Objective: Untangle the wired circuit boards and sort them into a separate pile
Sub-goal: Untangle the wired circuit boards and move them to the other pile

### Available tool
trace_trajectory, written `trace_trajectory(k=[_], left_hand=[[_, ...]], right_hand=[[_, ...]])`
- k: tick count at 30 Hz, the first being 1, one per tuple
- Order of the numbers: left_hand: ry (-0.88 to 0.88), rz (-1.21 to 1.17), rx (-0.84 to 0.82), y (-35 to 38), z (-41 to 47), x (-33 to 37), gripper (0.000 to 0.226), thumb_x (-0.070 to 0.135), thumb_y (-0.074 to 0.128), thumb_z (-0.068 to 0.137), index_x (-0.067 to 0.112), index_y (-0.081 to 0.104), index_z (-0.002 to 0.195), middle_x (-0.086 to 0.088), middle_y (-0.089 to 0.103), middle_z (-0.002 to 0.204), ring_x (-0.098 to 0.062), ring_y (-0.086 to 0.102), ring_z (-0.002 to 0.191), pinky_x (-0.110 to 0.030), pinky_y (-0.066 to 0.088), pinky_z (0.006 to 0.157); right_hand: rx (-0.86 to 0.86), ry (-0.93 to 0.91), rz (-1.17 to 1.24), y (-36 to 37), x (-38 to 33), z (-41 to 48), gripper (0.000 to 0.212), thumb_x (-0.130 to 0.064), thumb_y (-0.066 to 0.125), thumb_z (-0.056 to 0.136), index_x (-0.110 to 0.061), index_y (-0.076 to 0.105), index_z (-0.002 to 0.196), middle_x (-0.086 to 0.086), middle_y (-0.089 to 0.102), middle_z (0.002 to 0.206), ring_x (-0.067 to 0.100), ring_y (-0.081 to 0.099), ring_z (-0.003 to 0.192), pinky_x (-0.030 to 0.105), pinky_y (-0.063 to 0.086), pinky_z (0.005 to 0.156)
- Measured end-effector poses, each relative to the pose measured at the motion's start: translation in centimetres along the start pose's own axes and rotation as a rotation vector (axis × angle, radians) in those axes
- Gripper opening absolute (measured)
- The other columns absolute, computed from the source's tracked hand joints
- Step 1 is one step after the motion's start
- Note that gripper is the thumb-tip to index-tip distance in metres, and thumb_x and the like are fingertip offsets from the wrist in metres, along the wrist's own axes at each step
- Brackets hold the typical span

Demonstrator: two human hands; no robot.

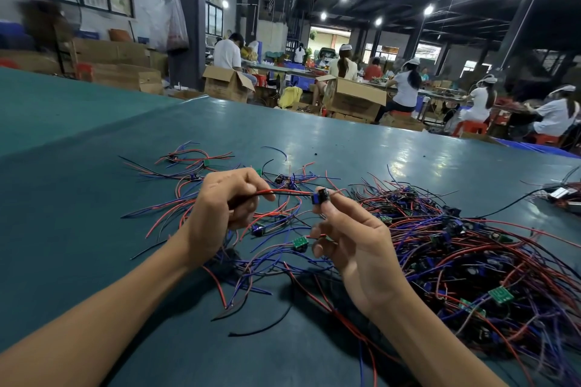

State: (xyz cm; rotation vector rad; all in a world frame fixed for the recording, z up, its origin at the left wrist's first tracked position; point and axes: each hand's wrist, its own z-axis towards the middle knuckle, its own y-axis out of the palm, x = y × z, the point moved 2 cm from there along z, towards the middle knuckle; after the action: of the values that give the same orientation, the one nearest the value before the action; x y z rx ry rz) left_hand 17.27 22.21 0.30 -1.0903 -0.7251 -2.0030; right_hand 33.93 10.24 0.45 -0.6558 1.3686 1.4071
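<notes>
A dense tangled heap of wired circuit boards (471,254), with red, blue and black leads and small green boards, lies on the right of the green table (94,141). A looser spread of separated wired boards (201,173) lies to the left and behind my hands. My right hand (355,242) pinches a small blue and black board (319,196) between thumb and forefinger, raised above the table. Its red and black wires (283,192) run left into my left hand (220,210), which pinches them with curled fingers. A green board (300,242) lies just below, between my hands.
Another bundle of wires with a white part (562,195) sits at the table's right edge. Beyond the table's far edge stand open cardboard boxes (352,97) and several seated workers in white at other benches.
</notes>
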Motion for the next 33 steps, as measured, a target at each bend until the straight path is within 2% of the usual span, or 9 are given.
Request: trace_trajectory(k=[6,9,11,14,16,22,25,30,33], left_hand=[[-0.032,-0.021,-0.034,0.2,0.1,0.0,0.035,0.009,0.040,0.068,0.004,0.073,0.078,-0.006,0.043,0.050,-0.013,0.028,0.043,-0.019,0.023,0.045],[0.132,0.321,0.015,0.1,-0.1,0.2,0.034,0.006,0.046,0.078,0.016,0.077,0.088,0.002,0.063,0.065,-0.006,0.037,0.047,-0.018,0.029,0.045],[0.316,0.628,-0.011,0.2,-0.2,0.3,0.035,0.002,0.051,0.086,0.018,0.076,0.104,0.005,0.071,0.081,-0.002,0.048,0.055,-0.012,0.035,0.054],[0.468,0.798,-0.005,0.1,-0.3,0.1,0.034,-0.001,0.057,0.091,0.015,0.073,0.117,0.005,0.071,0.099,-0.003,0.062,0.086,-0.013,0.043,0.075],[0.494,0.836,0.017,-0.1,-0.2,-0.3,0.030,0.006,0.060,0.094,0.014,0.072,0.121,0.004,0.071,0.101,-0.011,0.065,0.092,-0.022,0.048,0.078],[0.476,0.907,0.095,-1.1,-0.1,-1.3,0.020,0.019,0.071,0.094,0.014,0.075,0.112,0.008,0.070,0.092,-0.017,0.063,0.086,-0.035,0.052,0.078],[0.410,0.955,0.104,-1.5,0.2,-1.8,0.019,0.021,0.073,0.093,0.019,0.076,0.111,0.013,0.068,0.089,-0.013,0.059,0.085,-0.036,0.052,0.077],[0.127,1.203,-0.077,-1.3,0.7,-3.4,0.031,0.048,0.060,0.097,0.029,0.070,0.120,0.011,0.066,0.106,-0.015,0.050,0.102,-0.041,0.044,0.093],[0.008,1.335,-0.167,-0.9,0.8,-3.8,0.038,0.060,0.055,0.094,0.039,0.067,0.122,0.011,0.060,0.112,-0.016,0.042,0.110,-0.036,0.032,0.093]], right_hand=[[0.006,0.028,0.022,-0.3,-0.1,0.1,0.023,-0.017,0.070,0.080,-0.010,0.076,0.101,0.006,0.068,0.091,0.018,0.059,0.064,0.027,0.046,0.048],[0.002,0.046,0.046,-0.5,-0.1,0.2,0.021,-0.022,0.072,0.082,-0.011,0.072,0.100,0.006,0.067,0.091,0.019,0.060,0.065,0.028,0.045,0.049],[0.025,0.047,0.038,-0.6,-0.1,0.2,0.022,-0.024,0.074,0.081,-0.014,0.074,0.100,0.005,0.068,0.092,0.019,0.062,0.066,0.028,0.046,0.051],[0.061,0.032,0.016,-0.8,-0.3,0.3,0.028,-0.022,0.071,0.081,-0.012,0.075,0.106,0.006,0.071,0.095,0.021,0.066,0.072,0.029,0.050,0.052],[0.081,-0.007,-0.016,-1.0,-0.8,0.6,0.032,-0.020,0.070,0.081,-0.007,0.073,0.109,0.009,0.071,0.097,0.024,0.067,0.075,0.031,0.051,0.053],[0.185,-0.211,-0.297,-2.3,-6.0,2.6,0.022,-0.012,0.061,0.095,-0.015,0.076,0.110,0.007,0.073,0.098,0.023,0.066,0.074,0.032,0.052,0.052],[0.203,-0.263,-0.470,-3.0,-8.6,3.6,0.021,-0.010,0.063,0.095,-0.016,0.078,0.108,0.006,0.070,0.099,0.024,0.065,0.074,0.031,0.052,0.048],[0.245,-0.189,-0.660,-5.0,-12.6,5.9,0.017,-0.014,0.059,0.097,-0.012,0.075,0.102,0.010,0.065,0.099,0.022,0.065,0.071,0.033,0.053,0.047],[0.295,-0.214,-0.867,-6.6,-15.9,8.2,0.019,-0.018,0.055,0.096,-0.013,0.073,0.091,0.011,0.064,0.095,0.029,0.062,0.083,0.041,0.055,0.063]])
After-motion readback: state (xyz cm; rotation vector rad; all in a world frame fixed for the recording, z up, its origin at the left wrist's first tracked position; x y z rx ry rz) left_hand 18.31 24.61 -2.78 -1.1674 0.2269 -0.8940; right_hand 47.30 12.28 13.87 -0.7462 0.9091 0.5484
